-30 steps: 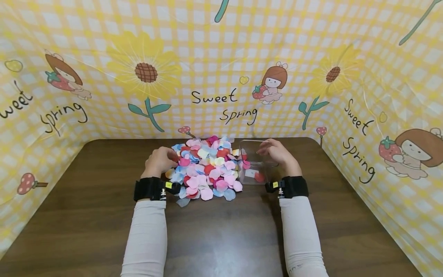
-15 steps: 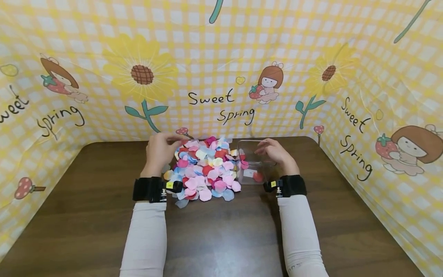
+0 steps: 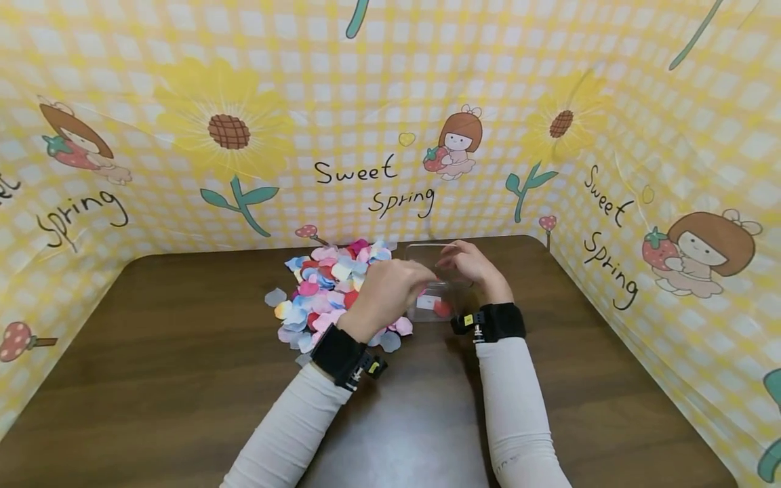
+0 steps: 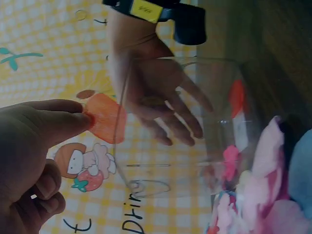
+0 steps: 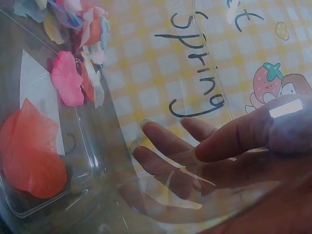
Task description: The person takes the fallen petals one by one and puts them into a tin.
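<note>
A yellow checked backdrop [image 3: 390, 102] printed with sunflowers and "Sweet Spring" lettering walls in a dark wooden desk [image 3: 152, 379] on three sides. Toward the far middle of the desk lies a loose heap of petals [image 3: 317, 298] in pink, blue, red and cream, with a few strays at its left and near edges. Just to the right of the heap, touching it, stands a clear plastic box [image 3: 436, 298], open at the top. Inside it, on the floor, lie a red petal [image 5: 31, 156] and a pink petal [image 5: 68, 78] beside a white label.

The right hand [image 3: 470, 266] is at the far side of the box, its fingers [image 5: 165, 141] spread and lightly bent against the clear wall, thumb at the rim, steadying the box rather than clamping it. The left hand [image 3: 387, 288] has crossed over the heap to the box's open mouth. Its thumb and forefinger are closed in a pinch on a single orange-red petal [image 4: 105, 117], held just at the rim, as the left wrist view shows; the other fingers curl loosely beneath.

The step in hand looks like carrying one petal from the heap into the box, and it seems near its end: the petal is at the mouth but not yet released. The next move probably calls for bringing the pinch a little further over the opening and parting thumb and forefinger so the light petal drops inside instead of catching on the rim, while the right hand keeps the box from sliding.
</note>
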Available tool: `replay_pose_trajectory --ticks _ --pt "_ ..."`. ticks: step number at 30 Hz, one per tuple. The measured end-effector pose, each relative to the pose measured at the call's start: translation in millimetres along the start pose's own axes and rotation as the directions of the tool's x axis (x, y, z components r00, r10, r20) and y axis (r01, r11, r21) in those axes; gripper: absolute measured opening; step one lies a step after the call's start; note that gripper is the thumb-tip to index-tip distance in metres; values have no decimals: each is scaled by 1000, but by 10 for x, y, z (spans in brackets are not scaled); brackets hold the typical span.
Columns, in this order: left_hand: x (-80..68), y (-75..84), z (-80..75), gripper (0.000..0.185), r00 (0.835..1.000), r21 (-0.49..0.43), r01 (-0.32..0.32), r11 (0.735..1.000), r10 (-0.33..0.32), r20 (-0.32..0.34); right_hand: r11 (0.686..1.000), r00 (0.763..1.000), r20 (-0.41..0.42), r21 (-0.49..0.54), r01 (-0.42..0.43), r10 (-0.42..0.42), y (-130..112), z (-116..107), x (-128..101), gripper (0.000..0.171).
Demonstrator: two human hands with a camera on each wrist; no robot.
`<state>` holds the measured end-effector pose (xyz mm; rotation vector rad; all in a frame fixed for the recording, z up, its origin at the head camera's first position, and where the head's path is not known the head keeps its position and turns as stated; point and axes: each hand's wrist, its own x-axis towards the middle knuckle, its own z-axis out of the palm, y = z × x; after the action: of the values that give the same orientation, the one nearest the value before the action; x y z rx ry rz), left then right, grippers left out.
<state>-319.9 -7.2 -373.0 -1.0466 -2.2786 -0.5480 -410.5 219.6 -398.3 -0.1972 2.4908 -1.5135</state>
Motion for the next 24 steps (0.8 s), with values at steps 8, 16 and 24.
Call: replay_pose_trajectory --ticks 8,16,24 --pt "-79 -234 -168 16 989 -65 129 989 -124 83 1000 1000 11 27 2 -2 -44 19 -22 42" --pt "-436 -924 -661 26 851 -31 524 851 -522 59 1000 1000 -8 2 23 -23 -13 -3 5 39" --pt "-939 -1461 -638 44 535 77 790 608 -746 396 998 1000 1 53 -22 22 -11 34 0 41"
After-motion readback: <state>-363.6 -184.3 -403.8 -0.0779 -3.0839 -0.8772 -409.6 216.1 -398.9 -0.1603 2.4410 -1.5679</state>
